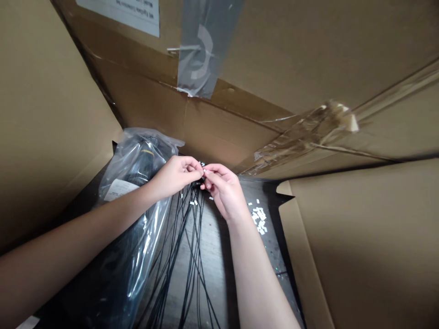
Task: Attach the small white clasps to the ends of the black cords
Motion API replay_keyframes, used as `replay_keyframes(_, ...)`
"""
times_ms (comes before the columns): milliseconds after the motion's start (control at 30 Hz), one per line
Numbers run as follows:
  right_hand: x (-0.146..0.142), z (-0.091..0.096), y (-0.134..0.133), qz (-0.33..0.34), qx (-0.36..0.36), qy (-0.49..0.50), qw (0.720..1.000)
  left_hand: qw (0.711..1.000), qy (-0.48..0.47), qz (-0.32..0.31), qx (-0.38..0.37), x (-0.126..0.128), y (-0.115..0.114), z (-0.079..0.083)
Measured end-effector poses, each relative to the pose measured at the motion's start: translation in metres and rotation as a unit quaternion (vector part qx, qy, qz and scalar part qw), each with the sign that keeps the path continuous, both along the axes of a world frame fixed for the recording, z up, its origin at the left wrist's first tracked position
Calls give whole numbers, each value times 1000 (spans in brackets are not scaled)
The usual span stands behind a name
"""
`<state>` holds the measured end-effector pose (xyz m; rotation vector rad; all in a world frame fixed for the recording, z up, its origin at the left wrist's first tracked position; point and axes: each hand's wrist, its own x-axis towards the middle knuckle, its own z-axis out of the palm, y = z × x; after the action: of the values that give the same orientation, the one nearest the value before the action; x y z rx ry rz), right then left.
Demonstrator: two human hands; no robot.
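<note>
My left hand point(180, 175) and my right hand point(224, 189) meet fingertip to fingertip at the middle of the view, both closed in a pinch. A small white connector piece point(205, 171) shows at the tips of my right thumb and forefinger. What my left fingertips pinch is hidden. Thin black wires point(185, 242) run from beneath the hands toward me over the dark surface, several with small white pieces point(194, 203) at or near their far ends. Right of my right wrist lies a loose pile of small white pieces point(259, 218).
A clear plastic bag point(151, 237) of bundled black wires with a white label point(120, 189) lies on the left, under my left forearm. Cardboard walls rise at the left point(44, 114), back point(212, 132) and right point(370, 237). Loose tape point(308, 130) hangs from the back wall.
</note>
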<state>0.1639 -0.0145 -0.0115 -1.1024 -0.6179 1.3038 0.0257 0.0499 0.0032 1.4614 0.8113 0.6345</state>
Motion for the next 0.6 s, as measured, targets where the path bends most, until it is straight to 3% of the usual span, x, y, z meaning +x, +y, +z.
replay_keyframes(600, 2, -1, -1, 6, -2, 9, 1000, 1000, -11, 1, -11, 0, 0, 1)
